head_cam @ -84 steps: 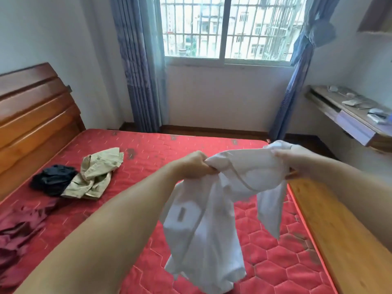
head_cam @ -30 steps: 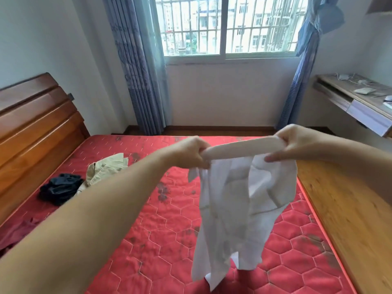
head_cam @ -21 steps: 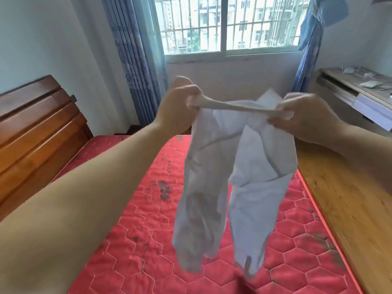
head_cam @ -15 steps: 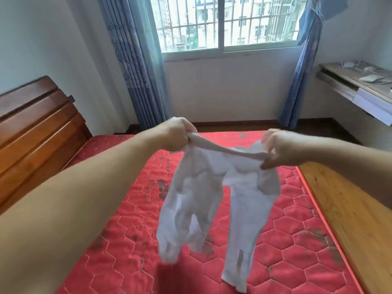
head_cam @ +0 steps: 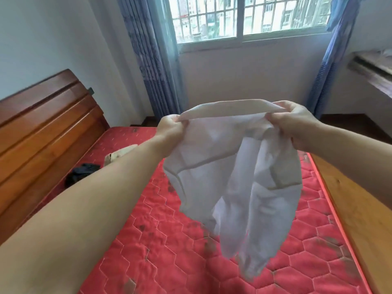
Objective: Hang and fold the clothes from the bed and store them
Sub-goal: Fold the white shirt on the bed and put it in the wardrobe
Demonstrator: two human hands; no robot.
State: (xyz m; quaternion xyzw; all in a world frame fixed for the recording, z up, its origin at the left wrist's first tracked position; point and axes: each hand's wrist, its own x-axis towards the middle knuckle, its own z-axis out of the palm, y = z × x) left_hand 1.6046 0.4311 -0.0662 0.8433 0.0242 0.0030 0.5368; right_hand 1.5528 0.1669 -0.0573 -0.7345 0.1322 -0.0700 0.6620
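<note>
A white garment (head_cam: 231, 179) hangs in the air over the red quilted mattress (head_cam: 169, 251). My left hand (head_cam: 171, 132) grips one end of its upper band, and my right hand (head_cam: 297, 124) grips the other end. The band arches between them and the cloth billows out below, blurred. Further back on the bed lie a beige garment (head_cam: 118, 154) and a black garment (head_cam: 81, 171), both partly hidden behind my left forearm.
A wooden headboard (head_cam: 42, 128) stands at the left. The bed's bare wooden board (head_cam: 356, 219) runs along the right side. A barred window (head_cam: 244, 18) with blue curtains (head_cam: 152, 60) is ahead, and a wooden desk (head_cam: 375, 71) at the far right.
Both hands have shaken the white garment up and down. The band now arches upward and the cloth swings forward. The beige and black garments have come back into view.
</note>
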